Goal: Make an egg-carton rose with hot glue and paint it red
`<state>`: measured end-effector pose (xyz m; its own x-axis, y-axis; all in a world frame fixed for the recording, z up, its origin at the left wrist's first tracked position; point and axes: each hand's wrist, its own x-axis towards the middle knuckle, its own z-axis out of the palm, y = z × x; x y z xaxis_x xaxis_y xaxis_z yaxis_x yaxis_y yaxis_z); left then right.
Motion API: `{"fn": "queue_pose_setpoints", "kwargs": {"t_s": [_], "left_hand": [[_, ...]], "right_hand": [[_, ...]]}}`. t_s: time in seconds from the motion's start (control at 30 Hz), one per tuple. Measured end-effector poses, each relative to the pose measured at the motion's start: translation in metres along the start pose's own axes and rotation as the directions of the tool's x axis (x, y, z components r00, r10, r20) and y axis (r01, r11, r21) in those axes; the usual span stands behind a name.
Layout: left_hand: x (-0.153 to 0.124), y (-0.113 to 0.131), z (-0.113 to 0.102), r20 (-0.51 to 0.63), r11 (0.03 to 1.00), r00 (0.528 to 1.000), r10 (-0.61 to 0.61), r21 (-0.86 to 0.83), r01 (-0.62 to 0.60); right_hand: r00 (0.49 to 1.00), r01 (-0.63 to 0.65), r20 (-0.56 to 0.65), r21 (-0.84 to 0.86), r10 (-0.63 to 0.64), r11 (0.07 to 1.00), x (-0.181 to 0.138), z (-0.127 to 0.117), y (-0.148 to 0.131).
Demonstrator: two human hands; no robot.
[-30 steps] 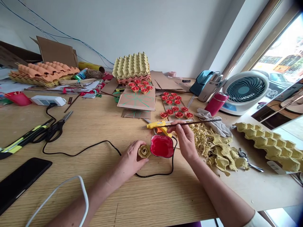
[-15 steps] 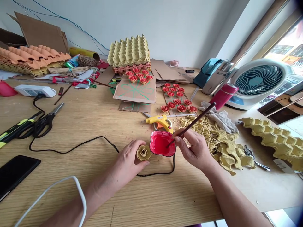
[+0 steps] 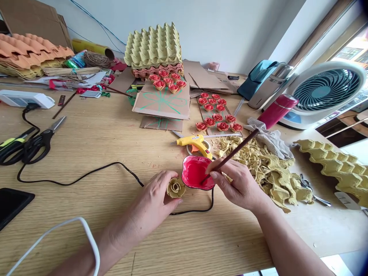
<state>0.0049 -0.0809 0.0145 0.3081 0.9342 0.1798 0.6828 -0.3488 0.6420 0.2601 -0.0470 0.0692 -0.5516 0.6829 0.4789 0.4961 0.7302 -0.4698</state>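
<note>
My left hand (image 3: pixel 156 195) is closed around an unpainted, tan egg-carton rose (image 3: pixel 176 188), its petals facing up. Right beside the rose stands a small wavy-rimmed bowl (image 3: pixel 185 184) of red paint. My right hand (image 3: pixel 237 182) pinches a dark, slim paintbrush (image 3: pixel 238 148), which slants down with its tip in the paint; the bristles are hidden there. Just behind the bowl lies a yellow glue gun (image 3: pixel 193 142). Several red-painted roses (image 3: pixel 222 126) sit on cardboard farther back, and more stand on a raised cardboard piece (image 3: pixel 161 103).
Torn egg-carton scraps (image 3: pixel 258 161) are heaped right of my right hand, with an egg-tray piece (image 3: pixel 330 165) beyond. A black cord (image 3: pixel 86 174) crosses the table near scissors (image 3: pixel 43 142). A phone (image 3: pixel 14 205) lies at the left; a white cable (image 3: pixel 89 234) passes in front. A fan (image 3: pixel 322 94) stands back right.
The camera view has shifted slightly, moving the background. My right hand has dipped a little, and the brush leans lower with its tip still in the red paint. My left hand keeps the rose.
</note>
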Motion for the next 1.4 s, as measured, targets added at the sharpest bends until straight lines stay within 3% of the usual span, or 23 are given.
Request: {"fn": "queue_pose_setpoints", "kwargs": {"t_s": [0.4,0.67,1.0,1.1,1.4], "left_hand": [[-0.002,-0.002,0.002,-0.034,0.999,0.998,0.043,0.019,-0.042],[-0.001,0.000,0.002,-0.009,1.000,1.000,0.010,0.011,-0.010],[-0.001,-0.001,0.001,-0.030,1.000,1.000,0.004,-0.008,-0.004],[0.000,0.002,-0.001,-0.033,1.000,0.999,-0.003,-0.012,0.002],[0.004,0.008,-0.010,-0.145,0.999,0.989,-0.042,-0.040,0.037]], "right_hand": [[1.000,-0.007,0.009,0.036,0.006,0.999,0.002,0.001,-0.003],[1.000,-0.029,0.000,0.067,0.029,0.997,0.001,0.002,-0.002],[0.987,-0.118,-0.091,0.152,0.133,0.981,-0.002,0.000,-0.001],[0.986,-0.138,-0.067,0.187,0.153,0.973,-0.004,-0.002,-0.001],[0.969,-0.169,-0.137,0.251,0.208,0.953,-0.006,-0.005,-0.004]]}}
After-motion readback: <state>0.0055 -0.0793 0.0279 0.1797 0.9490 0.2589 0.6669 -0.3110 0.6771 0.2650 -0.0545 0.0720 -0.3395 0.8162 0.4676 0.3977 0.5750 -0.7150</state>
